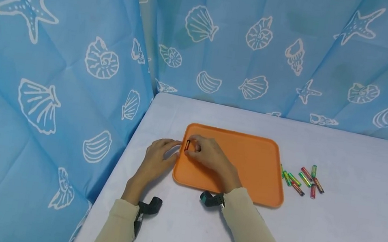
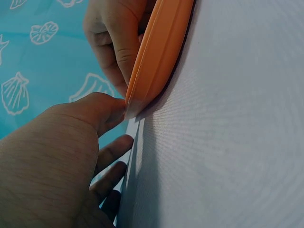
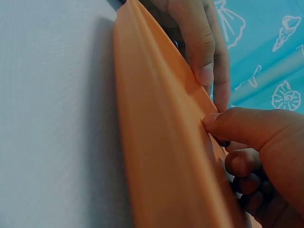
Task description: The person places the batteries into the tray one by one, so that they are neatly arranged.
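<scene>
An orange tray lies on the white table, its side wall close up in the left wrist view. Near its left rim is a small dark battery with an orange band, lying lengthwise to that rim. My right hand reaches over the tray and pinches this battery by its ends between thumb and forefinger. In the right wrist view the thumb is low by the tray wall. My left hand is at the left rim, thumb touching the tray's edge, other fingers loosely extended beside it.
Several loose green, red and dark batteries lie in a scattered group just right of the tray. Blue curtains with white shell prints hang behind the table and along its left side. Both wrists wear black camera straps.
</scene>
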{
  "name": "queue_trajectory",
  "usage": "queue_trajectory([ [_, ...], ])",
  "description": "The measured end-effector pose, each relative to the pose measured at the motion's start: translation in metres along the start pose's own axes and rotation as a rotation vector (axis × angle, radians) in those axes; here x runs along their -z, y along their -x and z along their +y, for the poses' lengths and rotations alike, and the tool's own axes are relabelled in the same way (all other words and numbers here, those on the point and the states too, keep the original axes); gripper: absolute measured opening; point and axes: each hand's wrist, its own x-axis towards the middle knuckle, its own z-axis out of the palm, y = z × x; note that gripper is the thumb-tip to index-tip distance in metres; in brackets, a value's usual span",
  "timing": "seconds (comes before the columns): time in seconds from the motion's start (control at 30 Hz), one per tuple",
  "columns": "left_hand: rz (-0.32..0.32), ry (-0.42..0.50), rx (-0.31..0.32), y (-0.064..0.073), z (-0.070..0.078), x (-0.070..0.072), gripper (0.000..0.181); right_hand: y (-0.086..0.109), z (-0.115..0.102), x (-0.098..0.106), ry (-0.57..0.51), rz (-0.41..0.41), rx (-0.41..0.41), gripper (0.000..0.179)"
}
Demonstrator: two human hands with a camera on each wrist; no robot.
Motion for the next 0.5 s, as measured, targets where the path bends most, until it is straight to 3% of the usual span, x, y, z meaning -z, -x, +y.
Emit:
queue_trajectory([
  [0.5,0.017,-0.009,-0.029,0.0012,-0.001,-0.0007,0.04,0.0054,0.0,0.0043,-0.029,-0.013,0.021,0.031],
])
